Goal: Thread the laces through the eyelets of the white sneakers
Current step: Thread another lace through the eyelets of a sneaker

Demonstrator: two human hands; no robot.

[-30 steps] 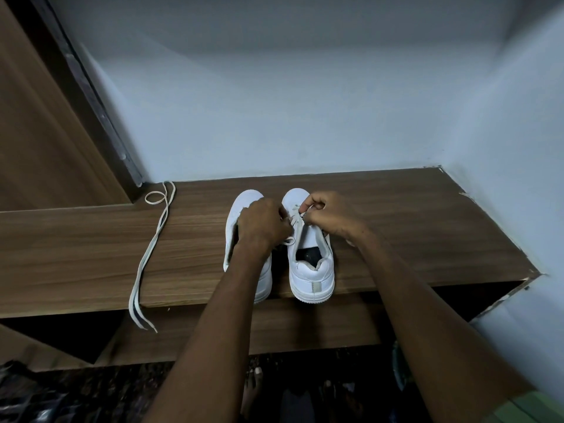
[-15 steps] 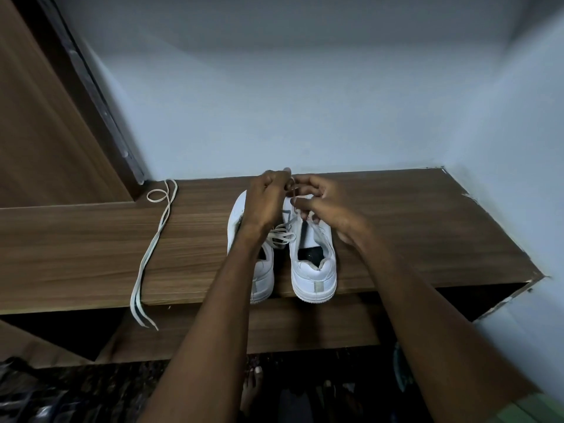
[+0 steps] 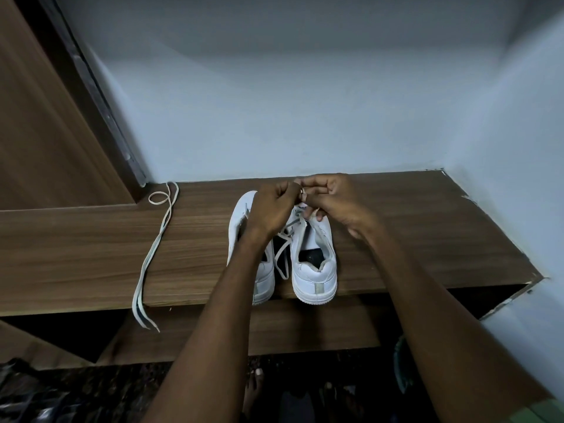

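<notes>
- Right sneaker (image 3: 317, 264): at centre frame, heel toward the viewer, near the front edge of the desk (image 3: 427, 239). A lace (image 3: 282, 257) is partly run through it; a few crossings show near the toe end, below the hands. Upper eyelets beside the dark opening look unlaced, as far as can be told.
- Lace, loose part: a loop trails down into the gap between the two shoes, toward the heels.
- Left sneaker (image 3: 241, 221): just beside the right one, to its left, largely hidden by the forearm. No lace visible on the part that shows; judged not yet started.
- Second lace (image 3: 155, 248): lies doubled on the desk at left of frame, well apart from the shoes, curled at its far end, both tips hanging over the front edge. Untouched.
- Left hand (image 3: 273, 209): fingers curled, raised above the toe end, pinching the lace.
- Right hand (image 3: 332, 198): fingers curled, meeting the left at upper centre, pinching the same lace; which end each holds cannot be told.
- Progress, as a judgement: early. One shoe roughly part-laced, the other wholly left, with its lace to be fetched.
</notes>
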